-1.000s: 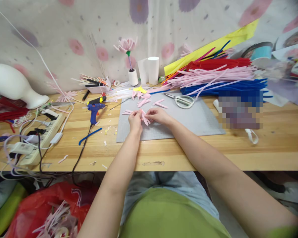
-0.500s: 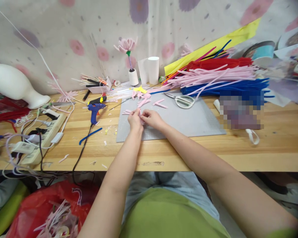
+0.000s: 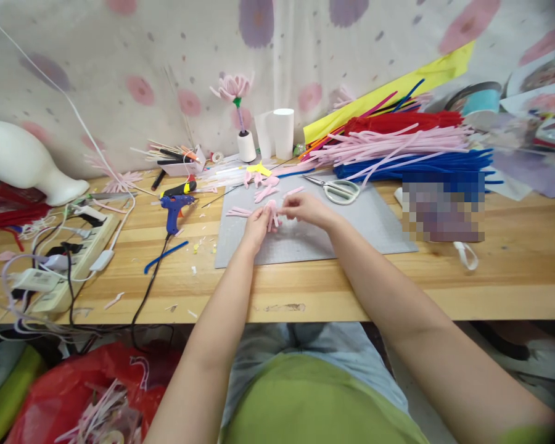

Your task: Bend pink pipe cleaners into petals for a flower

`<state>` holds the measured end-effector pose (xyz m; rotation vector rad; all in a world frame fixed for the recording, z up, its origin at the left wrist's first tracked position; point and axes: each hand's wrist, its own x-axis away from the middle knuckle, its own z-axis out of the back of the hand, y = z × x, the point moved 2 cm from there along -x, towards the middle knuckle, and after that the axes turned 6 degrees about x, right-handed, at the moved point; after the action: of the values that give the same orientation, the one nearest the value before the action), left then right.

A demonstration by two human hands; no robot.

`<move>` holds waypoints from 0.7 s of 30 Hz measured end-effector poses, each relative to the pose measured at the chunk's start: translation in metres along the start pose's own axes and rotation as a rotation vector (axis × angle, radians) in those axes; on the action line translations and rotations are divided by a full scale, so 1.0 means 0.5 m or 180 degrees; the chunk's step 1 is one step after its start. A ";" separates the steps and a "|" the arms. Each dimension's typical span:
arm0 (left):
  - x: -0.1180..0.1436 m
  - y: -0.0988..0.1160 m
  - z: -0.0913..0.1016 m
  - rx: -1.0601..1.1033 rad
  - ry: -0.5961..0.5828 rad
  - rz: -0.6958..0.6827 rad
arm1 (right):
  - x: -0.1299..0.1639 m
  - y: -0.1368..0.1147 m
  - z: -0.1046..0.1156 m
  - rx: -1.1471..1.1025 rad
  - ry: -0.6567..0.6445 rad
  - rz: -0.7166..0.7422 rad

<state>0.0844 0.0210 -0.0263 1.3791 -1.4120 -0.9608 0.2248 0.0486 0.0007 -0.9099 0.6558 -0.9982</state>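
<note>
Pale fabric printed with pink and purple blossoms hangs behind a long wooden workbench (image 3: 333,290), on which a grey cutting mat (image 3: 365,228) lies in the middle. Over the mat's left part the left hand (image 3: 258,223) and the right hand (image 3: 308,208) meet, both pinching a small bundle of folded pink pipe-cleaner petals (image 3: 272,216); the left fingers are closed under it, the right thumb and forefinger clamped on its upper side. More loose pink petal pieces (image 3: 264,191) lie on the mat just beyond the hands, and white-handled scissors (image 3: 335,189) rest near the mat's far edge. Behind them is a heap of long pink, blue and red pipe cleaners (image 3: 407,148). To the left of the mat a blue hot-glue gun (image 3: 176,206) stands on the bench, its black cord trailing off the front edge, and a white power strip (image 3: 69,259) with plugs sits further left. A finished pink pipe-cleaner flower (image 3: 234,89) stands upright in a small white spool by the wall.
</note>
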 end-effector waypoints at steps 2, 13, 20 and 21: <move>0.006 0.007 -0.003 -0.0128 -0.0266 0.0138 | 0.000 0.006 0.024 -0.0473 0.0198 0.0077; 0.013 0.005 -0.012 0.0299 -0.0690 0.0625 | -0.001 0.039 -0.009 -0.1712 -0.0456 -0.0109; 0.016 0.005 -0.017 0.0472 -0.0482 0.0618 | -0.009 0.037 -0.017 -0.1501 -0.0168 0.0064; 0.016 0.006 -0.018 0.0482 -0.0472 0.0595 | -0.011 0.038 -0.018 -0.1439 -0.0078 0.0107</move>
<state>0.0925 0.0138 -0.0203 1.2779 -1.7229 -0.8625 0.2232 0.0553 -0.0196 -1.2985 0.8928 -0.8194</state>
